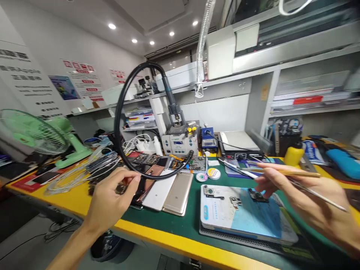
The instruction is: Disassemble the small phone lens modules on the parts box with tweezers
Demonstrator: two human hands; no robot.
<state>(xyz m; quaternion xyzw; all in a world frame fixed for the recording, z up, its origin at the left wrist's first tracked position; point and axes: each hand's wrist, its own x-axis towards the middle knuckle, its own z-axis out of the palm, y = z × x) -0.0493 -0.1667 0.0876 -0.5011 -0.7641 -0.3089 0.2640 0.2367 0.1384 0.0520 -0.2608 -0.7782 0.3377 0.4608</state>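
My left hand (111,198) is raised in front of the phones, thumb and fingers pinched together; whatever is between them, if anything, I cannot make out. My right hand (306,198) is closed on gold-coloured tweezers (298,173), with a thin silver metal tool (323,198) lying across the same hand. Under its fingertips is a dark camera module (258,195) on a white and blue box (225,219). Two more small phone parts lie on this box: a camera module with a flex cable (210,191) and a small metallic part (235,201).
A gold phone (177,195) and a white phone (159,191) lie left of the box. A black hose (118,123) loops above them from the grey hot-air station (178,142). Round tins (213,173) stand behind the box. A green fan (70,146) and coiled cables (67,180) are at left.
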